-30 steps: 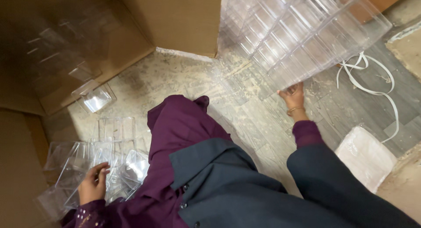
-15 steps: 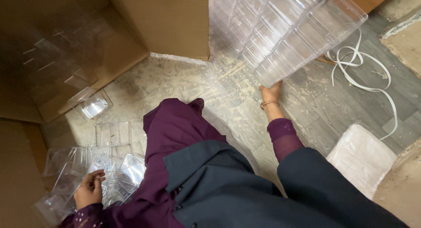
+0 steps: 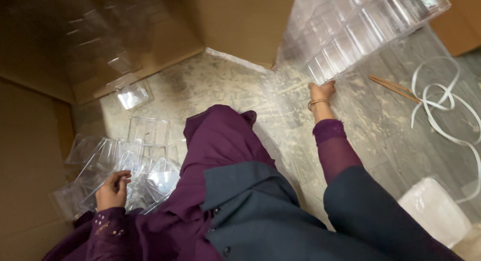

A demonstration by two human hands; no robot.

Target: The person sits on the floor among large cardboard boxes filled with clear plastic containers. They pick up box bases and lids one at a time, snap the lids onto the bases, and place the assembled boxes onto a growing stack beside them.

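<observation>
1. A tall stack of clear plastic trays (image 3: 361,28) leaned over the floor (image 3: 230,85) at upper right, its lower edge now further from the body than a second earlier.
2. The right hand (image 3: 320,93) had reached out after it, its grip closed on the stack's bottom corner, steadying it.
3. The left hand (image 3: 112,191) stayed low on the left, fingers curled onto loose clear plastic containers (image 3: 145,176) heaped there; whether it clamped one, I could not tell.
4. Around lay cardboard boxes (image 3: 235,23), white strapping (image 3: 446,105) and a white bag (image 3: 436,211).
</observation>
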